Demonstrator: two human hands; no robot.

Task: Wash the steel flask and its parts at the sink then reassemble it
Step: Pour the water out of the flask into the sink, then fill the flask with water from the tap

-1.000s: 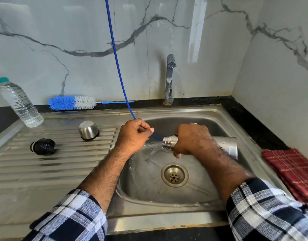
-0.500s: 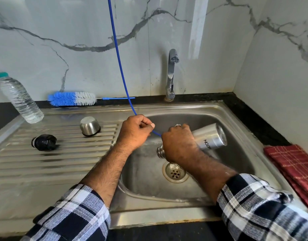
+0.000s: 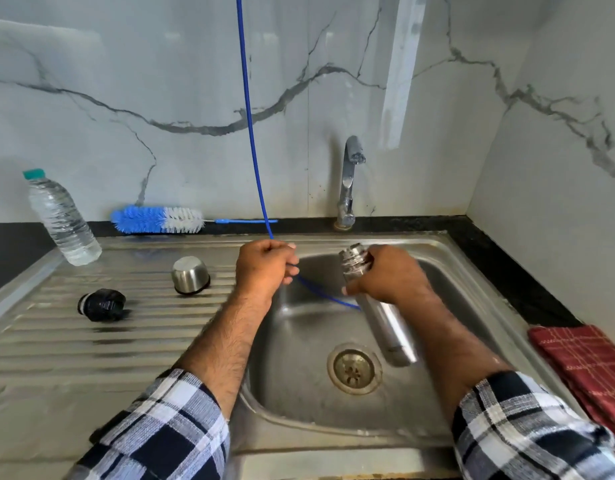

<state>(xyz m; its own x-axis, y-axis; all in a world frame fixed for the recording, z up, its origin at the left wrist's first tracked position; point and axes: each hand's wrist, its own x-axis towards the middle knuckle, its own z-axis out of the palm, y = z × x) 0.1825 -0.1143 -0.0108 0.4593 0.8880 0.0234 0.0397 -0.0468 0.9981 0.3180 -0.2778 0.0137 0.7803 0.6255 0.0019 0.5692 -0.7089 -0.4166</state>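
My right hand (image 3: 391, 275) grips the steel flask (image 3: 385, 320) near its threaded neck, holding it over the sink basin (image 3: 299, 341) with the open mouth up and away from me and the base down near the drain (image 3: 354, 368). My left hand (image 3: 264, 268) grips a thin blue hose (image 3: 250, 140) that comes down from above; its end runs behind the flask. On the draining board to the left, the steel cup lid (image 3: 190, 275) stands upside down and the black stopper (image 3: 101, 304) lies on its side.
A blue and white bottle brush (image 3: 157, 220) lies along the back edge. A plastic water bottle (image 3: 61, 220) stands at the far left. The tap (image 3: 349, 181) is behind the basin. A red checked cloth (image 3: 586, 362) lies on the counter at right.
The flask has turned from mouth-down, pouring water out, to mouth-up. My right hand rose with it. My left hand kept hold of the hose and barely moved.
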